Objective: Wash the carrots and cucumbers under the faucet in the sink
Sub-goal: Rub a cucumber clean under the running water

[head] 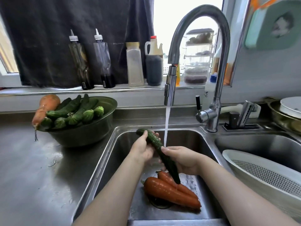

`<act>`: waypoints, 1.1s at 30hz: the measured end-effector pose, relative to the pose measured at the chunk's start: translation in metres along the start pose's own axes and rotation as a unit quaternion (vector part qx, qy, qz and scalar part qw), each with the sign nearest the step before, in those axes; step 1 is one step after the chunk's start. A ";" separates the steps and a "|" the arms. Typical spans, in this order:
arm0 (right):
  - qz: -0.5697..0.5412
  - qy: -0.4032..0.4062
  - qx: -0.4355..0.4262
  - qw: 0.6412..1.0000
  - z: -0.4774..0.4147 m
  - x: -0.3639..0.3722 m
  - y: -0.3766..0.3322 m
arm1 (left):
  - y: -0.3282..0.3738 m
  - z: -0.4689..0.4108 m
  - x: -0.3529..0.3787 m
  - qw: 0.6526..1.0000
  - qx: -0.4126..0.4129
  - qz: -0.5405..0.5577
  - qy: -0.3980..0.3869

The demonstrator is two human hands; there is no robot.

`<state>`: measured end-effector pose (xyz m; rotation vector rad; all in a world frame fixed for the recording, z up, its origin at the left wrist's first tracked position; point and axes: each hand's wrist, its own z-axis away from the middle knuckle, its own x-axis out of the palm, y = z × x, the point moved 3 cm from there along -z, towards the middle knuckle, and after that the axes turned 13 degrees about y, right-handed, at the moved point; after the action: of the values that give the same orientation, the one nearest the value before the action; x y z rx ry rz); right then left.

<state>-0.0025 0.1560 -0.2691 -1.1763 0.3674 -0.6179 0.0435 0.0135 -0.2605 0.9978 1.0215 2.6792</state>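
So, cucumber: held slanted over the sink, at the foot of the faucet stream.
Left hand: curled round its upper end.
Right hand: gripped its lower half.
Carrots: lay at 6 o'clock, over the drain.
Bowl: at 10 o'clock, full of cucumbers.

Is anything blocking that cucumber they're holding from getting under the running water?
Nothing visible. The cucumber, held by the left hand and right hand, sits right beside the water stream from the faucet, with nothing between them.
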 end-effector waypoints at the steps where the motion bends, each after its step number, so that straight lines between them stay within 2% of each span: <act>1: 0.038 0.019 0.003 0.999 -0.001 0.005 0.000 | 0.003 0.000 -0.002 1.000 0.007 0.014 0.003; 4: 0.098 0.113 -0.024 0.988 -0.007 0.016 -0.005 | 0.008 0.002 -0.006 0.999 0.022 0.032 -0.007; 6: 0.109 0.186 -0.080 0.973 -0.009 0.018 -0.010 | 0.008 0.007 -0.002 0.999 0.025 0.025 -0.038; 8: 0.098 0.226 -0.146 0.958 -0.008 0.015 -0.015 | 0.006 0.011 0.002 0.997 0.030 0.016 -0.073; 10: 0.092 0.217 -0.187 0.954 -0.007 0.013 -0.019 | 0.004 0.014 0.006 0.994 0.046 -0.002 -0.100; 14: 0.106 0.086 -0.202 0.970 -0.008 0.017 -0.018 | 0.000 0.005 0.007 0.989 0.076 -0.050 -0.116; 16: 0.101 0.055 -0.202 0.973 -0.009 0.017 -0.015 | 0.002 0.002 0.006 0.988 0.089 -0.051 -0.113; 22: 0.128 0.120 -0.209 0.962 -0.008 0.016 -0.021 | 0.008 0.012 0.002 0.983 0.098 -0.027 -0.152; 28: 0.105 0.191 -0.184 0.958 -0.006 0.006 -0.024 | 0.003 0.016 0.003 0.974 0.125 -0.064 -0.176; 30: 0.087 0.191 -0.128 0.969 -0.008 0.002 -0.021 | 0.001 0.020 0.007 0.973 0.113 -0.058 -0.191; 33: 0.041 0.141 -0.021 0.989 -0.010 -0.003 -0.010 | -0.010 0.023 0.011 0.974 0.104 -0.083 -0.184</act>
<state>-0.0134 0.1481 -0.2636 -1.1104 0.6686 -0.7087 0.0477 0.0370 -0.2479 1.3170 1.2513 2.1772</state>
